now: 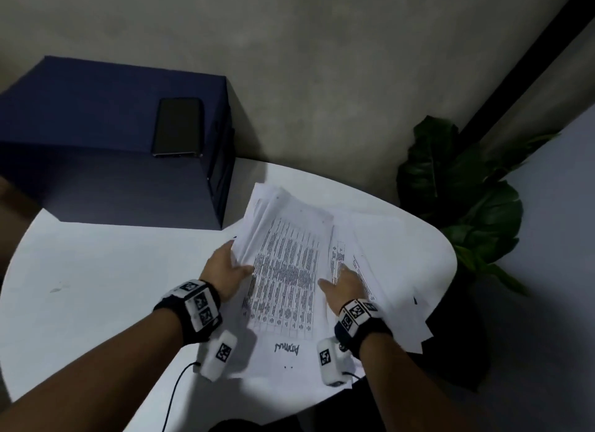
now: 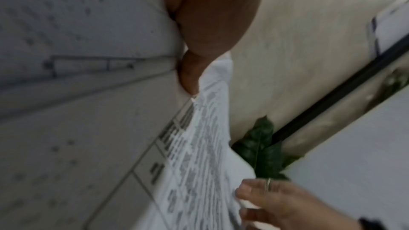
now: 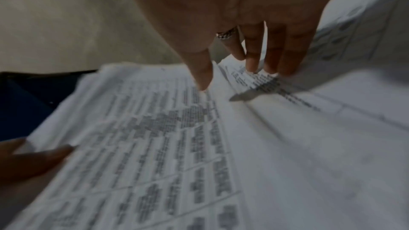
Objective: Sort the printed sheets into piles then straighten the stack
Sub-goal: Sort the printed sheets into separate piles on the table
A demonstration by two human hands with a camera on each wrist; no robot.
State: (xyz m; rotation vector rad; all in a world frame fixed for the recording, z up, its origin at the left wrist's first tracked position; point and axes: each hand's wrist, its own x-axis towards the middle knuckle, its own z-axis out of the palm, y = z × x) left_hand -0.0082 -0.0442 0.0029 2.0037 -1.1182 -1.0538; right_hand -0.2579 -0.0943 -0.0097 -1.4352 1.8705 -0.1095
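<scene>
A white round-edged table (image 1: 96, 270) stands against a grey wall, and loose printed sheets fan across its right half. Nearest the body, the bottom edge of the top sheet (image 1: 286, 290) lies between the two wrists, its long axis running straight away from the person. The left hand (image 1: 227, 272) pinches that bundle's left edge, thumb on top and fingers curled beneath. The right hand (image 1: 346, 285) lies with straight fingers pressing the right edge, where the bundle overlaps the spread sheets (image 1: 386, 264) further right. So the bundle sits between the hands, equally near to both; the next squaring move looks to depend on pushing inward across its short axis. Beyond the fingertips stands a dark blue box (image 1: 106, 135) carrying a phone (image 1: 178, 127), with a leafy plant (image 1: 457, 187) far right.
</scene>
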